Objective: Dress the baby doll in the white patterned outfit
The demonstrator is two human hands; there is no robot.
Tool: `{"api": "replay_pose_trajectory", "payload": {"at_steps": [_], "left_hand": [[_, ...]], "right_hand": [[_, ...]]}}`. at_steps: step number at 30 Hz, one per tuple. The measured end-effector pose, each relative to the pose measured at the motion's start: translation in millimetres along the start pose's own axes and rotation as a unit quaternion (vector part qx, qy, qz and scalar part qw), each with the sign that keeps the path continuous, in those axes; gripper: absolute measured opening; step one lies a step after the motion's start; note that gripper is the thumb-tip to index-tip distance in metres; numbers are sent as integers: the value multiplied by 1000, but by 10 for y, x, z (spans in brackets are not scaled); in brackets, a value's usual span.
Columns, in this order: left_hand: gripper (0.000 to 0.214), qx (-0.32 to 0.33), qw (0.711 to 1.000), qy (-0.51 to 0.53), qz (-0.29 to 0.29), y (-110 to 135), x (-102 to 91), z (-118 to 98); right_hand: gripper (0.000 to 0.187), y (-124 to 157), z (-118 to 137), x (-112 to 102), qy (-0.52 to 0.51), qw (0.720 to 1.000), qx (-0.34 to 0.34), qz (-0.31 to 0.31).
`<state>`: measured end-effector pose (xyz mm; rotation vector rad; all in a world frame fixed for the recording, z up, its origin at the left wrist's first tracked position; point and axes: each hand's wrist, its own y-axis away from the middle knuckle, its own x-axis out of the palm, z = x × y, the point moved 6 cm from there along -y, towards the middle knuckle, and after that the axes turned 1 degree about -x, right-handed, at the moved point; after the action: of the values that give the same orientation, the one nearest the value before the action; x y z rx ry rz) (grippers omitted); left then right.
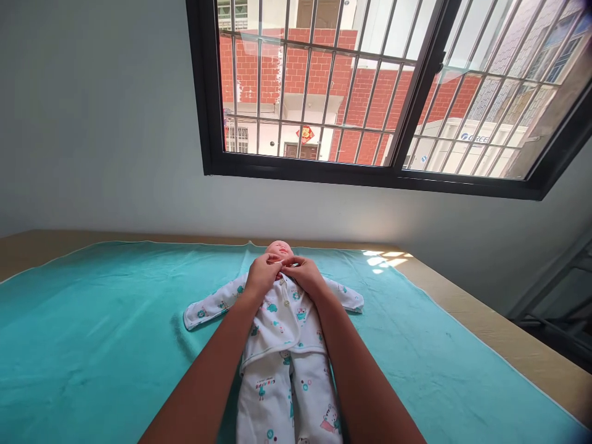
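Note:
A baby doll [279, 248] lies on its back, its head towards the wall. It is dressed in a white printed baby top [277, 324] with long sleeves spread to both sides, and matching trousers [266, 401]. My left hand [261, 275] and my right hand [304, 274] meet at the neck, just below the doll's chin. Both pinch the collar of the top, fingertips close together. A fastening shows on the chest below them. My fingers hide most of the neckline and exactly what lies between the tips.
A turquoise cloth [115, 327] covers most of the wooden table [490, 314]. Behind the table rises a pale wall [106, 123] with a black-framed, barred window [305, 166]. Dark metal framing [555, 308] stands beyond the table's right edge.

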<state>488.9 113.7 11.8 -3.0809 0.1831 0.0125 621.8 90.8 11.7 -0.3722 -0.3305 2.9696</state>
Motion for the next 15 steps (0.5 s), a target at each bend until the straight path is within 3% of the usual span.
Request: {"api": "replay_pose_trajectory", "payload": {"at_steps": [3,7,15], "left_hand": [[28,14,1000,-22,-10,-24,0,14],[33,14,999,-25,-21,-37,-17,29],[24,-16,999,48,12,45,1,0]], "right_hand": [[17,-16,22,2,44,999,-17,-18],[19,-31,37,18,73,997,-35,-19],[18,-59,10,71,56,997,-50,19]]}}
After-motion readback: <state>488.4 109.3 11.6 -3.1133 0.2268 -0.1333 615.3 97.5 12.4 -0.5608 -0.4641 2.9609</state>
